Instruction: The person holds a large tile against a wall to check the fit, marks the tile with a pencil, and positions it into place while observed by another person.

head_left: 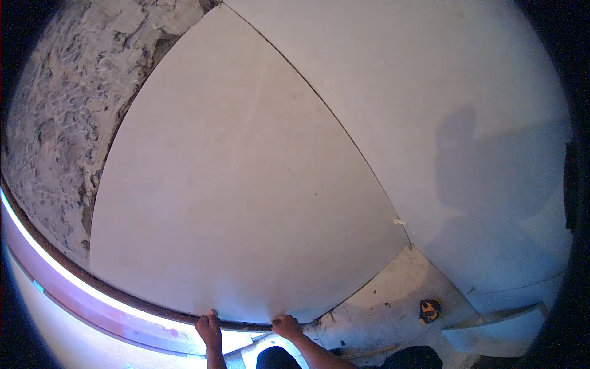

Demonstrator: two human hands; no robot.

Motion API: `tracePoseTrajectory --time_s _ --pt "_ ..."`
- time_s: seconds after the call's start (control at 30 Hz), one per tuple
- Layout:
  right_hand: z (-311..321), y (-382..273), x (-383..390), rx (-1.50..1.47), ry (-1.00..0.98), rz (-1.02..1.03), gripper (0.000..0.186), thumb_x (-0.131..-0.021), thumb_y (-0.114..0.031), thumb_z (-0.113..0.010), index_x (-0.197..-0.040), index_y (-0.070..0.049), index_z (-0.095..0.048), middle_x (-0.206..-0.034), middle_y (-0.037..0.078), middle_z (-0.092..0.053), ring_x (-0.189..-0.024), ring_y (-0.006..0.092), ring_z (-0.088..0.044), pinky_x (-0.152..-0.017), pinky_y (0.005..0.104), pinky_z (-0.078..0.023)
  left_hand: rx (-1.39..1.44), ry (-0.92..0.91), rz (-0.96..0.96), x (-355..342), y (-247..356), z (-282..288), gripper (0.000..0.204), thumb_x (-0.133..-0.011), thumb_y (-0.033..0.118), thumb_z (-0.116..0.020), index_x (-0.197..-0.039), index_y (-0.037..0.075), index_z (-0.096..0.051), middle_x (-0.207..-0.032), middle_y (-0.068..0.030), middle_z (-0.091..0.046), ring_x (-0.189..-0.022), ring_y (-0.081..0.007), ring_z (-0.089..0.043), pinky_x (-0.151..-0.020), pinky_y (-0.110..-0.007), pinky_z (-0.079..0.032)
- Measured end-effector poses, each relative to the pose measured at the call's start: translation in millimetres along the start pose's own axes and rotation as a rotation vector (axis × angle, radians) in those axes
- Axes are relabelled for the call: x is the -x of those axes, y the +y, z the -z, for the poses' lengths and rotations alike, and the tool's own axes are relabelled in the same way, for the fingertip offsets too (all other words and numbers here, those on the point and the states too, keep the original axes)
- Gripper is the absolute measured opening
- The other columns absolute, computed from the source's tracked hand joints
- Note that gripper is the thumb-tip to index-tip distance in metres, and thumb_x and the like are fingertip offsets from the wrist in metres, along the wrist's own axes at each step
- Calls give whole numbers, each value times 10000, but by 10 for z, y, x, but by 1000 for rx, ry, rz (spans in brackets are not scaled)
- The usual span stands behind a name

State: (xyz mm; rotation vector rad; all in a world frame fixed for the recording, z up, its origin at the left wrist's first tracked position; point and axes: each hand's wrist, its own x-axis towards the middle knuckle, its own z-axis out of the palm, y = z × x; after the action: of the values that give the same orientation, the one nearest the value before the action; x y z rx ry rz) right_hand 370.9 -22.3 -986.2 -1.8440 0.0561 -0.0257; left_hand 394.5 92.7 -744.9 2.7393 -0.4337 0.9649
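A large pale square tile (246, 172) fills the middle. My left hand (210, 326) grips its near edge at the bottom centre, thumb over the top. My right hand (287, 327) holds the same edge a short way to the right, fingers curled round it. Beside the tile's right seam another pale tile (479, 74) lies with a shadow on it, and a small white piece (398, 221) sits on that seam near the near corner.
Rough grey mortar (74, 80) borders the tile at left. A bright sill-like strip (92, 304) with a dark edge curves along the lower left. At lower right are an orange-and-black tool (429, 311), a loose pale offcut (491, 332), and my dark-clothed knees (410, 358).
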Motion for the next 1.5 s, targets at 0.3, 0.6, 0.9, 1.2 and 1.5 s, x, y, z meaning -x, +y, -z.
tracePoseTrajectory --time_s 0.3,0.6,0.9,1.2,1.5 --pt "-67 -4 -19 -59 66 -58 464 -900 -527 -558 -793 -101 -706 -715 87 -705 -766 291 -709 -785 460 -542 31 27 -11 19 -68 -45 621 -968 428 -590 -605 -69 -509 -501 -176 -451 -500 -233 -402 -493 -446 -312" --pt "73 79 79 -156 35 -85 482 -879 -563 -607 -804 -95 -697 -697 78 -701 -742 284 -708 -756 439 -543 124 65 137 124 -171 -176 581 -954 434 -599 -653 -62 -557 -529 -174 -491 -499 -248 -416 -508 -446 -329" --pt "71 243 -117 -279 -54 -5 279 -905 -314 -669 -921 -37 -699 -810 88 -711 -690 161 -678 -660 328 -542 181 47 14 -178 6 -298 471 -937 376 -643 -682 -19 -620 -535 -74 -549 -509 -144 -455 -488 -356 -360" --pt "205 -299 80 -611 -131 -239 350 -980 -299 -584 -982 42 -665 -854 130 -730 -674 161 -699 -612 287 -570 295 8 343 -84 146 73 513 -848 449 -746 -653 -19 -664 -509 -64 -566 -463 -120 -490 -459 -309 -379" --pt "220 -313 66 -685 -129 -266 353 -990 -275 -565 -1017 65 -654 -857 153 -726 -697 185 -711 -639 300 -594 357 28 327 -141 223 57 577 -838 435 -764 -555 -13 -537 -489 -67 -486 -494 -134 -406 -473 -346 -361"
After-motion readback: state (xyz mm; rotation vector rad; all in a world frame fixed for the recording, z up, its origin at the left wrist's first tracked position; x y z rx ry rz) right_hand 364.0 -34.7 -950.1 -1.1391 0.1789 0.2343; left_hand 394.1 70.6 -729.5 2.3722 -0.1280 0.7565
